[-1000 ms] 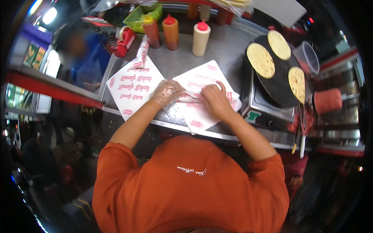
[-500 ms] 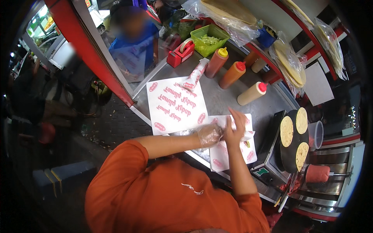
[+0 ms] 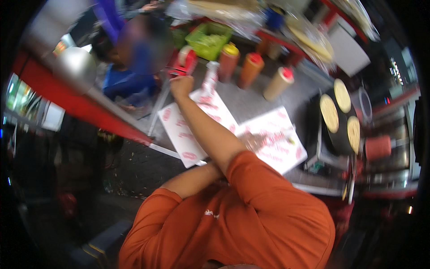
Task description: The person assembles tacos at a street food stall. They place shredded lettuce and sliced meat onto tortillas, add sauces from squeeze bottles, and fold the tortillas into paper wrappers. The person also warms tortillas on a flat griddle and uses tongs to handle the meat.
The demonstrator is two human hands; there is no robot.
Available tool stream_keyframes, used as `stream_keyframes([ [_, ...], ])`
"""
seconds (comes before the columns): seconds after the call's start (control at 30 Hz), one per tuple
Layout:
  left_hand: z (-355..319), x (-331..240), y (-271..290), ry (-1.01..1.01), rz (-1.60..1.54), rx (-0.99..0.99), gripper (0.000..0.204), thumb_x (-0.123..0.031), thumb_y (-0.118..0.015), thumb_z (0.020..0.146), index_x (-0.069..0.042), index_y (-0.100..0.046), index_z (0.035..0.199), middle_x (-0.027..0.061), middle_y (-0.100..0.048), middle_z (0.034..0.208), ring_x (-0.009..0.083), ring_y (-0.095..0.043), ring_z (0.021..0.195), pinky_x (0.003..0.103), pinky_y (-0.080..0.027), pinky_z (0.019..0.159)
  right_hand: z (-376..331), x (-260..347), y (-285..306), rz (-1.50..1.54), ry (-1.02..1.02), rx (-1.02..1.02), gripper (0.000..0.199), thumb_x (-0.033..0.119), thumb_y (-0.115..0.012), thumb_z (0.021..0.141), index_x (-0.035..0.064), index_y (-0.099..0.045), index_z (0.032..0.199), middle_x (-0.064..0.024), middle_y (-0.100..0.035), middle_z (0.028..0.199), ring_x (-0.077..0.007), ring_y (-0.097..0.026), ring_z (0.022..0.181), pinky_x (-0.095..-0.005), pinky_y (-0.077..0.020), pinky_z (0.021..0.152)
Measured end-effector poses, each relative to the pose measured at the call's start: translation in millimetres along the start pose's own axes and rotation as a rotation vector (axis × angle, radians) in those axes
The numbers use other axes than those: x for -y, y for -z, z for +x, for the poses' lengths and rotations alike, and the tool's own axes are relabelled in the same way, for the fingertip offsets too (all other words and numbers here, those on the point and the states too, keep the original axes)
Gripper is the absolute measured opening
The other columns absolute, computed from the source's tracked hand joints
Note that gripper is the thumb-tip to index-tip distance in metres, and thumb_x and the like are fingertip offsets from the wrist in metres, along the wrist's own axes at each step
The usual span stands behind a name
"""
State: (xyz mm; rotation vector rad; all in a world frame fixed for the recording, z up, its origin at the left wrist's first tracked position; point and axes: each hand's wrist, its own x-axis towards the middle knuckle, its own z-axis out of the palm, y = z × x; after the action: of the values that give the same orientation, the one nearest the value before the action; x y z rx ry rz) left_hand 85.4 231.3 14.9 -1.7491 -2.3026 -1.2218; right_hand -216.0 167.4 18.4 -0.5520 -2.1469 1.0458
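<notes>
My right arm reaches across my left toward the far left of the counter. There my right hand (image 3: 182, 86), bare and closed, is at the front of a red tape dispenser (image 3: 190, 63), at the tape's end; the strip itself is too blurred to see. My left hand (image 3: 253, 141), in a clear plastic glove, is closed on a paper-wrapped roll (image 3: 274, 138) lying on a printed sheet of wrapping paper (image 3: 286, 157). Something green shows at the roll's right end. Motion smears the left fingers. Under my right forearm lies another printed sheet (image 3: 172, 130).
A finished wrapped roll (image 3: 209, 80) lies beyond the left sheet. Sauce bottles (image 3: 251, 71) and a green basket of shredded lettuce (image 3: 208, 41) stand behind. At right, several flatbreads (image 3: 329, 113) lie on a dark griddle (image 3: 338, 131). A person in blue (image 3: 130, 85) is beyond the counter.
My right hand has left the roll and moved far left to the tape dispenser. The left hand stays at the roll, now crossed over by my right arm. The whole view has shifted.
</notes>
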Motion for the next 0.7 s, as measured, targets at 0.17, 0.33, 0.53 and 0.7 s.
stream_keyframes([
  [0.17,26.4,6.9,-4.8,-0.335,0.311,-0.076,0.058,-0.033,-0.079,0.085,-0.014,-0.060,0.136,0.0142,-0.055,0.152,0.0354,-0.052,0.141,0.048,-0.046,0.113,-24.1,-6.3,139.2,0.270,0.229,0.642,0.013,0.013,-0.071,0.090,-0.0003,-0.073,0.090,-0.0222,-0.074,0.089,-0.0370,-0.071,0.083,-0.0426,-0.0557,0.078],
  [0.33,42.4,-6.5,5.7,0.342,-0.071,0.220,0.050,-0.012,-0.069,0.091,-0.009,-0.061,0.141,0.0157,-0.070,0.127,0.0364,-0.066,0.119,0.047,-0.056,0.089,-54.1,-55.9,388.1,0.248,-0.047,0.184,0.022,0.019,-0.065,0.102,-0.0016,-0.065,0.092,-0.0236,-0.068,0.079,-0.0390,-0.066,0.068,-0.0453,-0.0516,0.066],
  [0.53,49.4,-36.3,0.4,0.267,0.054,-0.081,0.055,-0.024,-0.082,0.088,-0.007,-0.064,0.137,0.0206,-0.073,0.103,0.0389,-0.069,0.088,0.051,-0.055,0.079,-83.1,-126.9,480.9,-0.469,-0.447,0.472,0.052,0.046,-0.070,0.099,-0.0041,-0.071,0.084,-0.0287,-0.069,0.077,-0.0466,-0.067,0.067,-0.0543,-0.0529,0.067],
  [0.7,43.3,-80.9,4.5,0.353,-0.198,-0.163,0.055,-0.023,-0.079,0.093,-0.004,-0.061,0.141,0.0230,-0.073,0.112,0.0424,-0.069,0.097,0.050,-0.055,0.088,-108.3,-129.9,483.5,0.392,-0.465,0.254,0.033,0.027,-0.062,0.109,-0.0048,-0.070,0.105,-0.0107,-0.074,0.087,-0.0164,-0.074,0.078,-0.0287,-0.0625,0.072],
])
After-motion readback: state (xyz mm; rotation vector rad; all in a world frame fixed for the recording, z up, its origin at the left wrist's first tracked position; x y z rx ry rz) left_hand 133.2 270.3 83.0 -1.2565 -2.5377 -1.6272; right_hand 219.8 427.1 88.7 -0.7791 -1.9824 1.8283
